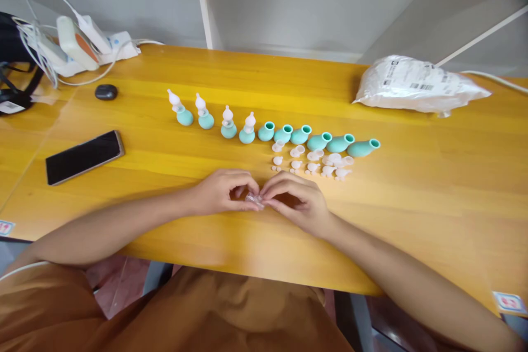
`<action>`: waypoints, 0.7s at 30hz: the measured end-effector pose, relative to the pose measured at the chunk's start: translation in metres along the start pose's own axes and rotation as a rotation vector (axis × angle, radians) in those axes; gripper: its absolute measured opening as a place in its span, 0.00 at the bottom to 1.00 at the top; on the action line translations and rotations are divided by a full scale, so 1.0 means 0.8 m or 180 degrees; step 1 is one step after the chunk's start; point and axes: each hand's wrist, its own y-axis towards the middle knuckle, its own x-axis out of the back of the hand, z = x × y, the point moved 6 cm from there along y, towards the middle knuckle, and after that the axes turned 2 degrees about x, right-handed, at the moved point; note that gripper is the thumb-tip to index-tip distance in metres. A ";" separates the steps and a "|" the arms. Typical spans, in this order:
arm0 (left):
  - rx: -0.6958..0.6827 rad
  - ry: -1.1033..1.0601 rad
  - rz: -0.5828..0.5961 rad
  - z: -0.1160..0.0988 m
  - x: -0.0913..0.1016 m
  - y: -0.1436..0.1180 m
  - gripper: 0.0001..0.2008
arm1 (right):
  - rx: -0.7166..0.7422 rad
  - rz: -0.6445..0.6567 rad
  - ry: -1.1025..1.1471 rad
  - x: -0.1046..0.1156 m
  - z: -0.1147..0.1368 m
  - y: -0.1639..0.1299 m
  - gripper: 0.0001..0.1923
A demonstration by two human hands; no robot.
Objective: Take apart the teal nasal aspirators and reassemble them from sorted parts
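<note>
Small clear plastic tip (254,198) sits pinched between your left hand (220,191) and right hand (297,201), just below the teal rubber bulbs (317,141); squeeze unevenly and it could slip loose.

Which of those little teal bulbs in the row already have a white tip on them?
The four leftmost teal bulbs carry white tips; the six bulbs to their right have open mouths.

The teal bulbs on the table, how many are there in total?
10, in one row: four at left with white tips at; six open ones at right at. None seems hidden.
</note>
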 end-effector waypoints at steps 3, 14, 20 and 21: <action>-0.0085 0.0015 -0.0028 -0.002 0.000 0.000 0.15 | -0.0001 0.0036 0.0006 -0.001 -0.003 -0.001 0.09; -0.0123 -0.0024 -0.0095 -0.001 0.002 0.001 0.15 | -0.0097 0.0013 0.0008 -0.001 -0.010 -0.003 0.07; -0.0211 -0.0003 -0.0141 -0.005 0.002 0.001 0.15 | -0.0226 0.0032 0.0002 -0.002 -0.013 -0.002 0.07; -0.0229 -0.0006 -0.0151 -0.005 0.002 0.001 0.15 | -0.0231 0.0057 0.0001 -0.002 -0.014 -0.001 0.06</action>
